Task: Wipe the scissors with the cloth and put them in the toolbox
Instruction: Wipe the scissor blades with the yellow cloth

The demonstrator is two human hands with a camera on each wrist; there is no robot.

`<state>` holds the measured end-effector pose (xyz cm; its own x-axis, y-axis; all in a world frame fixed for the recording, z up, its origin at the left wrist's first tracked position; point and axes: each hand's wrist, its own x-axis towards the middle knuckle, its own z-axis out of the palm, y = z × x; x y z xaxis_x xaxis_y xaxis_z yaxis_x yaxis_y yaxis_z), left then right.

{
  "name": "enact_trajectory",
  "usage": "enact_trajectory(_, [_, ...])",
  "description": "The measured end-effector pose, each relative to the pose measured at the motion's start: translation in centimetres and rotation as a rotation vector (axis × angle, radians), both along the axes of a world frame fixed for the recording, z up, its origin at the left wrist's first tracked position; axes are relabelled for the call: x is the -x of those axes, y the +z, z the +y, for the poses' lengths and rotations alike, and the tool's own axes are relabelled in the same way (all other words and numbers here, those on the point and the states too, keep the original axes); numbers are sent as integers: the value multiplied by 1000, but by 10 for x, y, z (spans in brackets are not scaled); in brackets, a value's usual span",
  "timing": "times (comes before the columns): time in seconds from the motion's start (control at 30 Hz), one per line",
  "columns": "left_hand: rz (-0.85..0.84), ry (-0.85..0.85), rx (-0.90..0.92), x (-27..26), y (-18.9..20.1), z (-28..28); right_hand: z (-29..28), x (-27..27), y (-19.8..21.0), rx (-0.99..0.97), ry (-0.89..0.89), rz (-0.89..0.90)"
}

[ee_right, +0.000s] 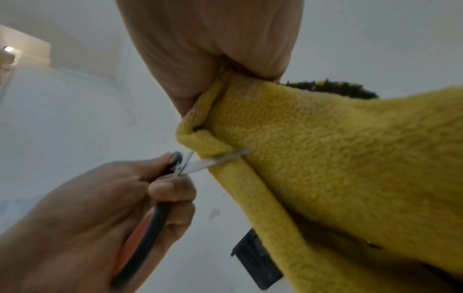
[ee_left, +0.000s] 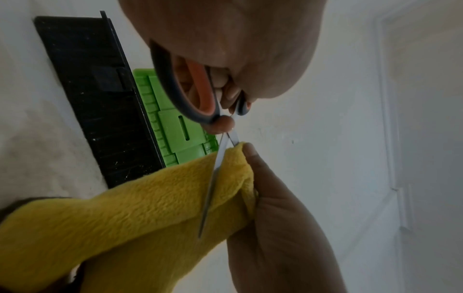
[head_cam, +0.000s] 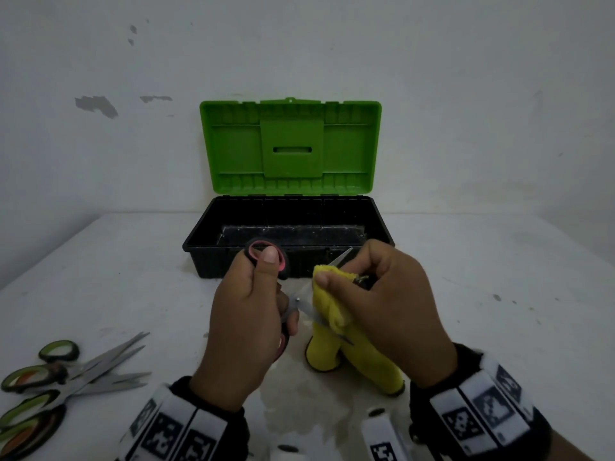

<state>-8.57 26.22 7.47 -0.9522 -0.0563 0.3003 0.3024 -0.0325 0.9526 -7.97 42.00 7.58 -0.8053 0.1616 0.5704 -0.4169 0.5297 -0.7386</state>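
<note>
My left hand (head_cam: 253, 314) grips the black and orange handles of a pair of scissors (head_cam: 299, 302), whose blades stand spread apart. A yellow cloth (head_cam: 336, 331) is folded over one blade, and my right hand (head_cam: 376, 301) pinches it there; the other blade tip pokes out past the fingers. The left wrist view shows the handle loop (ee_left: 198, 93) under my palm and a blade (ee_left: 213, 182) lying against the cloth (ee_left: 125, 218). From the right wrist, the cloth (ee_right: 338, 158) hangs from my fist over the blade (ee_right: 215, 161). Behind my hands stands the toolbox (head_cam: 289, 224), black, its green lid raised.
Two more pairs of scissors (head_cam: 63, 384) with green and orange handles lie at the table's front left. The white table (head_cam: 499, 277) ends at a wall behind the toolbox. A damp patch shows near the front edge.
</note>
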Motion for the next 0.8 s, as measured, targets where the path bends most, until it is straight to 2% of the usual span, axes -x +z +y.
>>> enact_trajectory(0.07, [5,-12,-14,2,2,0,-1,1,2,-5,2,2])
enact_trajectory(0.2, [-21,-25,-64,5,5,0,11,12,7,103,-94,46])
enact_trajectory(0.37, [-82,-55,-161,9,8,-2,2,6,7,63,0,26])
enact_trajectory(0.6, [-161,-58,-196,10,9,-3,27,24,11,258,-154,21])
enact_trajectory(0.7, [-158,-9,-157,11,11,-6,32,18,14,345,-109,16])
enact_trajectory(0.8, [-121,31,-106,12,11,-7,24,7,17,238,-14,41])
